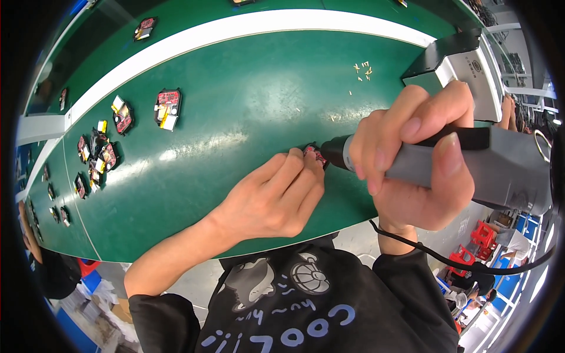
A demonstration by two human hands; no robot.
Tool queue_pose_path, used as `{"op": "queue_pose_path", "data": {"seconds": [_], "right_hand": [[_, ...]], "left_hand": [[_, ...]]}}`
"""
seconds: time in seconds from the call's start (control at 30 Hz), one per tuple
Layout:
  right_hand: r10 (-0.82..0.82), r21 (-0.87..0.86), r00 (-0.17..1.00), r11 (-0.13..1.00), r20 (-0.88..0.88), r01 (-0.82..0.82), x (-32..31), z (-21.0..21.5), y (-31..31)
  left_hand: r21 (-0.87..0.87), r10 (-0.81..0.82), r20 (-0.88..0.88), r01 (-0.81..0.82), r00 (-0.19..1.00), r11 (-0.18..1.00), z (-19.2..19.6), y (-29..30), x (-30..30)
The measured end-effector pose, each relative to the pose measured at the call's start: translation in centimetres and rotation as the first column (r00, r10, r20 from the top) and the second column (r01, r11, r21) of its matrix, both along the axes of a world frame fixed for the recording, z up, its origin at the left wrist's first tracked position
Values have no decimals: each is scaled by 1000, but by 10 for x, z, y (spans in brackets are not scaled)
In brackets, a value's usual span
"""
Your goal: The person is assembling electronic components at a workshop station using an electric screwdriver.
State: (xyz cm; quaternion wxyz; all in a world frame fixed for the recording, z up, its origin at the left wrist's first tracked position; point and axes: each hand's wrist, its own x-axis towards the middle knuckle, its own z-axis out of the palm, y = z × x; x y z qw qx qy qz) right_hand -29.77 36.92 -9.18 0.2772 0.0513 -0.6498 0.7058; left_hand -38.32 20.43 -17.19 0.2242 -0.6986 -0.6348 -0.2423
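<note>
My right hand (421,159) is wrapped around a grey and black electric screwdriver (512,167), which points to the left. The driver's dark nose meets a small red circuit-board unit (315,154) on the green table. Whether the bit sits in a screw is hidden. My left hand (273,197) is closed over the near side of that unit, its fingertips holding it against the tabletop. Most of the unit lies behind the fingers and the driver's nose.
Several similar red-and-black units with yellow and white parts lie left, including one unit (169,107) standing apart. Loose brass-coloured screws (364,73) are scattered far right, near a black and white box (471,70). A black cable (435,254) loops by my right wrist. A white rail (259,23) borders the table's far side.
</note>
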Motion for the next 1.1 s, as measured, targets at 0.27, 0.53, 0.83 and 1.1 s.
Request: {"op": "queue_pose_path", "data": {"seconds": [0.27, 0.53, 0.83, 1.1], "right_hand": [[-36, -20, 999, 999, 14, 36, -2, 1, -7], [-24, 39, 993, 999, 119, 19, -3, 8, -17], [41, 41, 990, 998, 132, -46, -16, 0, -16], [-122, -109, 983, 988, -134, 107, 5, 16, -5]], "left_hand": [[7, 11, -47, -11, 999, 1000, -2, -1, 2], [9, 44, -27, -44, 999, 999, 0, -1, 5], [19, 27, 38, -27, 999, 999, -1, -4, 4], [52, 21, -11, -20, 1000, 998, -6, -2, 2]]}}
